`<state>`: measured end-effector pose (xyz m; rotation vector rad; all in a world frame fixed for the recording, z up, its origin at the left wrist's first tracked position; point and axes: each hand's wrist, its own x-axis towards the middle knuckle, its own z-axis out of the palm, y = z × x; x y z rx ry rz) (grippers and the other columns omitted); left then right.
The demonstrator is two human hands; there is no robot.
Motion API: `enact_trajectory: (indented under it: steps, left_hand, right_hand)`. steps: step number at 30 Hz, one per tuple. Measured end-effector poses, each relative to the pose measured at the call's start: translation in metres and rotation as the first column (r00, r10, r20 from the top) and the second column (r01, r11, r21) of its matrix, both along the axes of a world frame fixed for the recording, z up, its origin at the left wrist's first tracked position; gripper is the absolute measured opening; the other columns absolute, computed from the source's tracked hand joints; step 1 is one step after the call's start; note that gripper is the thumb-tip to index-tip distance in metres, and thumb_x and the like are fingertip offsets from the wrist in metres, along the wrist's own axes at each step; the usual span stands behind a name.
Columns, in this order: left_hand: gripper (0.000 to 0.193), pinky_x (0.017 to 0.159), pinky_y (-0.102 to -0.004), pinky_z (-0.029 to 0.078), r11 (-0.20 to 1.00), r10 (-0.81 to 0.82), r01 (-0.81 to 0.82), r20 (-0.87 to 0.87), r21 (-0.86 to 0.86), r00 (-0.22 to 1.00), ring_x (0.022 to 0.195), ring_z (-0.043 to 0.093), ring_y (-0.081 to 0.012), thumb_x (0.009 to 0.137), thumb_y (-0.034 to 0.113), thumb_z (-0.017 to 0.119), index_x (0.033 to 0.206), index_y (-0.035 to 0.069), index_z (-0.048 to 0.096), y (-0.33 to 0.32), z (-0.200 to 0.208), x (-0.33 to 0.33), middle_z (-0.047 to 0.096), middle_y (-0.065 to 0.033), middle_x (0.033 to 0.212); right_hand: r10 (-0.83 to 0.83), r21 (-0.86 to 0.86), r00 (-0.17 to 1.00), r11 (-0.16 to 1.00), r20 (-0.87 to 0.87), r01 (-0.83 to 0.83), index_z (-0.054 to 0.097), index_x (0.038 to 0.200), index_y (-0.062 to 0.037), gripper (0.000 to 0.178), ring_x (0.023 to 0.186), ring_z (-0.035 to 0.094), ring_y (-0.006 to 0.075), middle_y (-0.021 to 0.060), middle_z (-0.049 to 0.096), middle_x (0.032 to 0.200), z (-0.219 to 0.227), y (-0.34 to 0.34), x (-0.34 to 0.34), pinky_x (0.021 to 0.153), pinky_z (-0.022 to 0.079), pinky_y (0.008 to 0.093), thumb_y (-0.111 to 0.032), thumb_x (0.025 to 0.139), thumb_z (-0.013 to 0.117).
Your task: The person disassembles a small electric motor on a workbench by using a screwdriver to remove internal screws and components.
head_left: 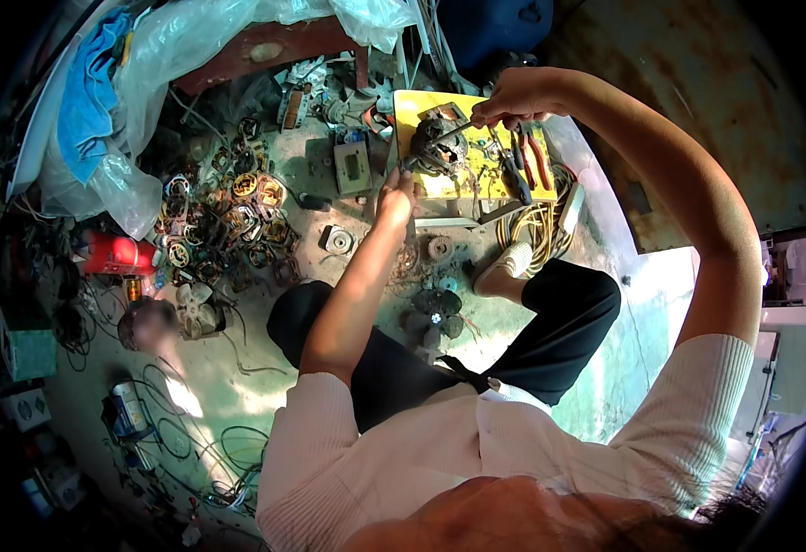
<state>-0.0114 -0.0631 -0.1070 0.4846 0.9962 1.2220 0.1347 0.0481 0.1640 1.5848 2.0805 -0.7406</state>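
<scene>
A dark round motor part (pixel 438 147), seemingly a motor stator with its windings, sits on a small yellow-topped table (pixel 472 190) ahead of me. My left hand (pixel 397 195) is at its near left edge, fingers closed against the rim. Above its far right side, my right hand (pixel 520 95) is closed around a thin dark rod-like tool (pixel 451 133), which slants down left to the part. The tool's handle is hidden in my fist. Right of the part lie red-handled pliers (pixel 539 164) and a black-handled tool (pixel 515 184).
A pile of old motor coils and cores (pixel 237 212) covers the floor on the left, near a red object (pixel 120 253). Coiled yellow cable (pixel 539 230) lies beside the table. Small round parts (pixel 337 240) and a fan-like piece (pixel 436 305) rest between my legs and the table.
</scene>
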Motion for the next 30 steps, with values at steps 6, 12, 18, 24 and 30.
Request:
enact_trajectory:
  steps: [6, 12, 18, 24, 30]
  left_hand:
    - [0.027, 0.048, -0.0219, 0.035, 0.999, 0.01, -0.013, -0.049, -0.042, 0.999, 0.054, 0.036, -0.0052, 0.103, 0.021, 0.044, 0.13, 0.019, 0.046, -0.003, 0.006, 0.002, 0.049, 0.0005, 0.077]
    - [0.027, 0.048, -0.0214, 0.035, 0.997, 0.017, -0.019, -0.034, -0.068, 0.999, 0.055, 0.037, -0.0051, 0.103, 0.019, 0.043, 0.13, 0.019, 0.046, -0.001, 0.012, 0.001, 0.049, 0.0011, 0.078]
    - [0.027, 0.048, -0.0209, 0.035, 1.0, 0.011, -0.011, 0.048, -0.003, 0.999, 0.057, 0.037, -0.0051, 0.103, 0.019, 0.044, 0.13, 0.018, 0.047, -0.003, 0.005, -0.003, 0.049, 0.001, 0.078]
    - [0.027, 0.048, -0.0207, 0.034, 0.998, 0.004, -0.004, 0.002, -0.056, 1.0, 0.055, 0.036, -0.0043, 0.103, 0.02, 0.043, 0.129, 0.02, 0.047, -0.003, 0.008, -0.001, 0.048, 0.0013, 0.078]
    - [0.028, 0.047, -0.0204, 0.034, 0.996, 0.031, -0.034, -0.042, -0.08, 0.999, 0.055, 0.036, -0.0045, 0.103, 0.021, 0.043, 0.131, 0.022, 0.046, -0.003, 0.012, 0.001, 0.049, 0.0011, 0.079]
  right_hand:
    - [0.733, 0.594, 0.635, 0.405, 0.243, -0.695, 0.073, 0.097, -0.0133, 0.02, 0.076, 0.064, 0.0238, 0.0035, 0.068, 0.089, -0.008, -0.02, 0.014, 0.07, 0.05, 0.0337, -0.029, 0.086, 0.066]
    - [0.659, 0.564, 0.752, 0.628, -0.019, -0.536, 0.07, 0.104, -0.0086, 0.025, 0.086, 0.068, 0.0218, 0.0053, 0.07, 0.093, -0.001, -0.023, 0.012, 0.073, 0.053, 0.0328, -0.022, 0.083, 0.071]
    - [-0.085, -0.05, 0.996, 0.995, -0.033, 0.083, 0.074, 0.099, -0.0085, 0.038, 0.076, 0.067, 0.0151, 0.0088, 0.072, 0.087, 0.006, -0.011, -0.009, 0.067, 0.049, 0.0331, -0.044, 0.088, 0.065]
    - [0.735, 0.577, 0.665, 0.489, 0.132, -0.655, 0.072, 0.098, -0.0094, 0.025, 0.075, 0.063, 0.0273, 0.0063, 0.069, 0.085, -0.015, -0.013, 0.019, 0.071, 0.051, 0.0352, -0.031, 0.088, 0.064]
    - [0.764, 0.577, 0.641, 0.492, 0.072, -0.651, 0.069, 0.111, -0.0085, 0.034, 0.086, 0.068, 0.0267, 0.0085, 0.071, 0.089, -0.009, -0.013, 0.017, 0.078, 0.053, 0.0361, -0.029, 0.083, 0.069]
